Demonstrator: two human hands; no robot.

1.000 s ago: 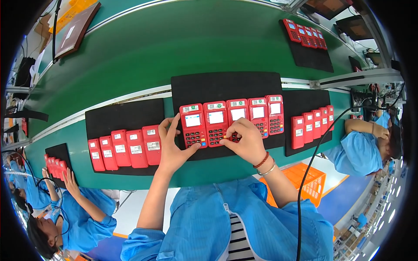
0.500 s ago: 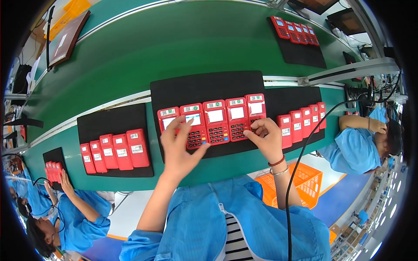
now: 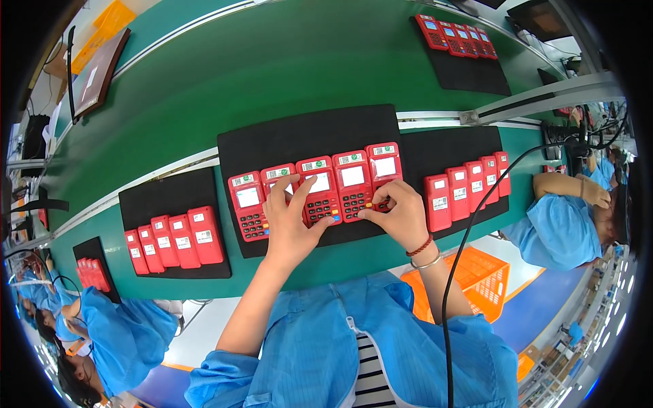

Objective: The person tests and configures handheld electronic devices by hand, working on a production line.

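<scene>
Several red card payment terminals lie face up side by side on a black mat (image 3: 306, 124) in front of me, screens lit and keypads toward me. My left hand (image 3: 291, 224) is open over the second terminal (image 3: 272, 175) from the left and partly hides it. Its thumb reaches the lower keys of the middle terminal (image 3: 320, 204), and its index finger is near that terminal's screen. My right hand (image 3: 401, 214) is open with bent fingers over the keypad of the rightmost terminal (image 3: 384, 163). Its thumb is by the lower keys of the fourth terminal (image 3: 352, 178).
More red terminals lie face down on mats at left (image 3: 173, 241) and right (image 3: 459, 194). A far-right mat (image 3: 466, 78) bears several face-up ones. A black cable (image 3: 454, 285) crosses at right above an orange crate (image 3: 486, 272). Co-workers in blue sit on both sides.
My left hand has shifted right along the row, uncovering the leftmost terminal's screen. My right hand has moved slightly relative to the terminals. The whole view has shifted a little.
</scene>
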